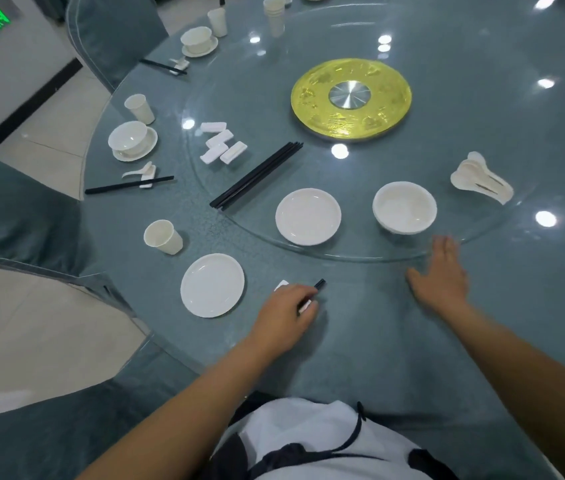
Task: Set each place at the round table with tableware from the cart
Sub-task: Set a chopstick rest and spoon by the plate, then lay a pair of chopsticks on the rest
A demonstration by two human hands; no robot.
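Round tabletop (378, 323) under grey-green cloth, carrying a glass turntable (464, 133). On the turntable: plate (308, 216), bowl (404, 207), loose black chopsticks (256, 174). Near edge: plate (212, 285), cup (163, 236). Right hand (442, 275) spread flat at turntable rim. Left hand (288, 313) curled, pinching chopsticks (319, 284) over a white rest (281, 285).

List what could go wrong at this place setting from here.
1. The left hand covers the chopsticks and white rest; a nudge could roll them off it.
2. The right hand touches the glass turntable rim; a turn might slide the bowl and spoons.
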